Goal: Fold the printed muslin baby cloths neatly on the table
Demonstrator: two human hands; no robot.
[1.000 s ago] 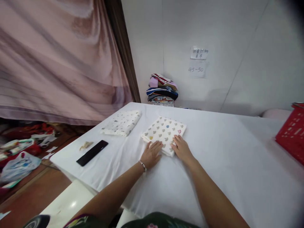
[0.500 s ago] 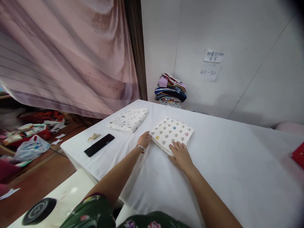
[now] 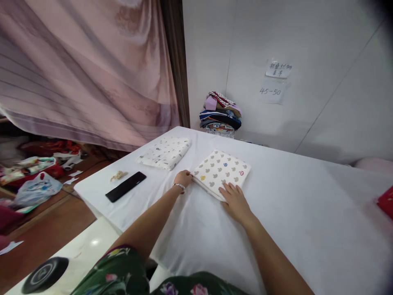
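Observation:
A folded cream cloth with grey mouse-head prints (image 3: pixel 222 172) lies on the white-covered table (image 3: pixel 291 205). My left hand (image 3: pixel 183 178) is curled at the cloth's left corner, fingers tucked against its edge. My right hand (image 3: pixel 235 198) lies flat, fingers apart, on the cloth's near corner. A second folded white printed cloth (image 3: pixel 166 151) rests to the left, apart from both hands.
A black remote-like bar (image 3: pixel 125 186) and a small tan scrap (image 3: pixel 116 175) lie near the table's left edge. A stack of folded clothes (image 3: pixel 220 114) sits against the back wall. A red basket corner (image 3: pixel 386 200) shows far right. Bags clutter the floor at left.
My left hand slid from the cloth's near edge to its left corner and curled there. My right hand stayed on the near corner. The camera view shifted left.

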